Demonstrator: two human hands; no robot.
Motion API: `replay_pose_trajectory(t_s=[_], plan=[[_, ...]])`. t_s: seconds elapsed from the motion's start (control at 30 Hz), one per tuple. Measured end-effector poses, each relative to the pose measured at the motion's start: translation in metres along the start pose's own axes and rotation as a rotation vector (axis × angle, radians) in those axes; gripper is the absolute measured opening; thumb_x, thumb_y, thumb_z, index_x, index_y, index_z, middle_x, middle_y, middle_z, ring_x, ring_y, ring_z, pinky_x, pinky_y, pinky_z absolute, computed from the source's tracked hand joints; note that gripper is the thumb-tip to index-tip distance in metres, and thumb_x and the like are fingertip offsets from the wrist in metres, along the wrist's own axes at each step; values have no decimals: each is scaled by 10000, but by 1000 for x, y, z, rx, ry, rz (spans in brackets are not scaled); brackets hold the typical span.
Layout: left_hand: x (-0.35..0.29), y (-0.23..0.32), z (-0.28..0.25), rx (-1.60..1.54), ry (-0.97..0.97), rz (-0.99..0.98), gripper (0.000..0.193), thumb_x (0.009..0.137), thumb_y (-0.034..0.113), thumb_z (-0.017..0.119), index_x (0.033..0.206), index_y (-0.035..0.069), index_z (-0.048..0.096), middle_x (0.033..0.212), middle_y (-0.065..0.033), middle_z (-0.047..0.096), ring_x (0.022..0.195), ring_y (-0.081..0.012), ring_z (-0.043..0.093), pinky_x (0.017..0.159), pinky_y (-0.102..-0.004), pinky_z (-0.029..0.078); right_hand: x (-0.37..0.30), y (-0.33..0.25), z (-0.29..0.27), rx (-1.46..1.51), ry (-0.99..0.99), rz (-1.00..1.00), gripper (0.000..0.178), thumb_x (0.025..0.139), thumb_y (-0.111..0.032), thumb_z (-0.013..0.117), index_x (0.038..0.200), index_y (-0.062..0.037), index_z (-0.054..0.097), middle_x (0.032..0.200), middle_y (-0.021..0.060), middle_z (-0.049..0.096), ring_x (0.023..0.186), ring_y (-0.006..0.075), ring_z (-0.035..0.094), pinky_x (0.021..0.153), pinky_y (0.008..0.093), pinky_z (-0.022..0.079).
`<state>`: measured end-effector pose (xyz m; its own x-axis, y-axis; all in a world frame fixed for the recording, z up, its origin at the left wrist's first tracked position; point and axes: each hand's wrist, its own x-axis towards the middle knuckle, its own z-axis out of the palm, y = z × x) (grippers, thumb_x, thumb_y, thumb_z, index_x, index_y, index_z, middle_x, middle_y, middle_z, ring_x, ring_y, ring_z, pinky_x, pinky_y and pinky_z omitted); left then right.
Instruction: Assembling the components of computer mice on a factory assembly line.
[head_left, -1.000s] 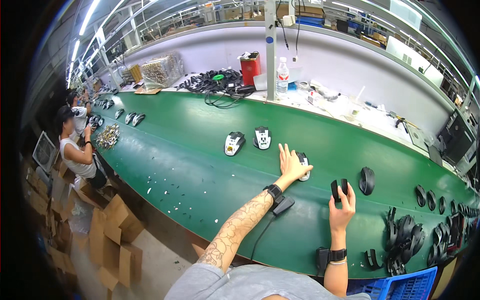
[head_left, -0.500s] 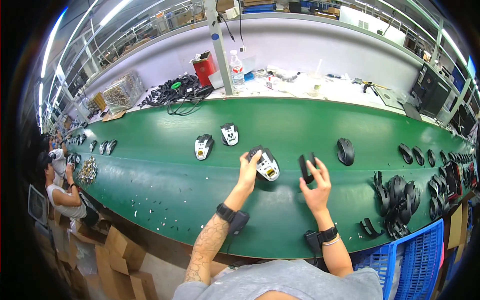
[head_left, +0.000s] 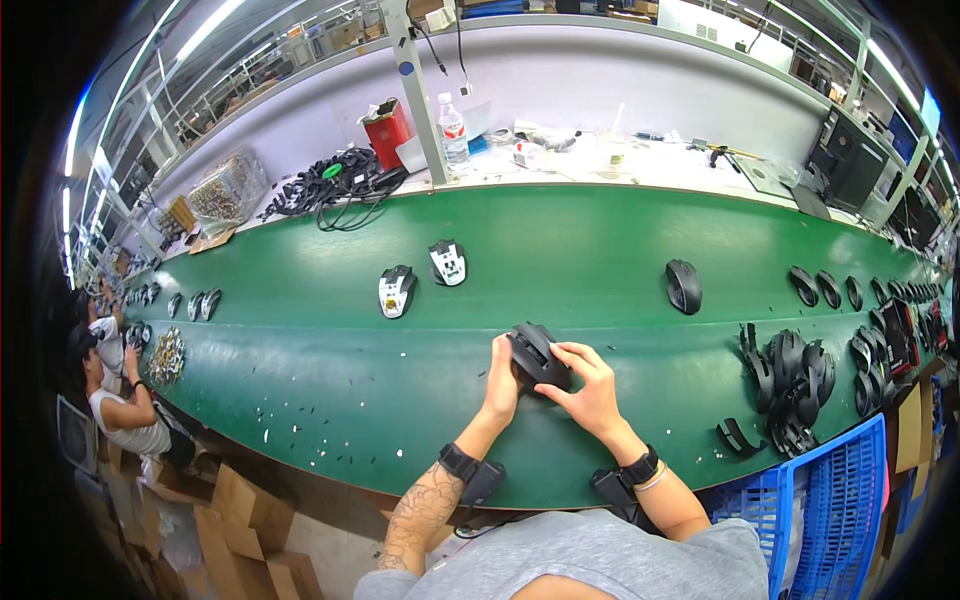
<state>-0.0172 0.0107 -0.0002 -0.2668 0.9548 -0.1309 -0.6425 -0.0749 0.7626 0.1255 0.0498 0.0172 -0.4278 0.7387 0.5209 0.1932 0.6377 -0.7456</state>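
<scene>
Mid-frame, the left hand [head_left: 502, 385] curls around a black mouse [head_left: 536, 350]. The right hand [head_left: 592, 392], half-closed, grips its other side. A blue crate [head_left: 835, 505] sits lower right.

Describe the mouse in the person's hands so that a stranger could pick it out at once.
Find the long green bench, then the left hand and right hand meeting over its near side. Between them is the black mouse. Unlike the two white-centred mice farther back to its left, its top looks black, and it is hand-held.
</scene>
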Motion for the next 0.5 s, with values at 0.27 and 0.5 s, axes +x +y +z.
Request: replay_pose_trajectory(t_s=[0.27,0.5], plan=[[-2,-2,8,354,-65,221,452,830,86,625,1173,71,330,1082,-89,492,997,-160,515,836,-299,459,3,10,-2,-68,-13,-8,568,603,-143,796,1136,-94,604,1106,110,568,1045,285,515,887,375,441],[2,4,5,146,22,201,650,666,-64,731,1180,78,360,1079,-88,504,990,-191,553,842,-324,494,-5,22,24,675,105,439,466,856,-243,614,1259,-52,480,1107,106,560,968,193,535,895,337,426]])
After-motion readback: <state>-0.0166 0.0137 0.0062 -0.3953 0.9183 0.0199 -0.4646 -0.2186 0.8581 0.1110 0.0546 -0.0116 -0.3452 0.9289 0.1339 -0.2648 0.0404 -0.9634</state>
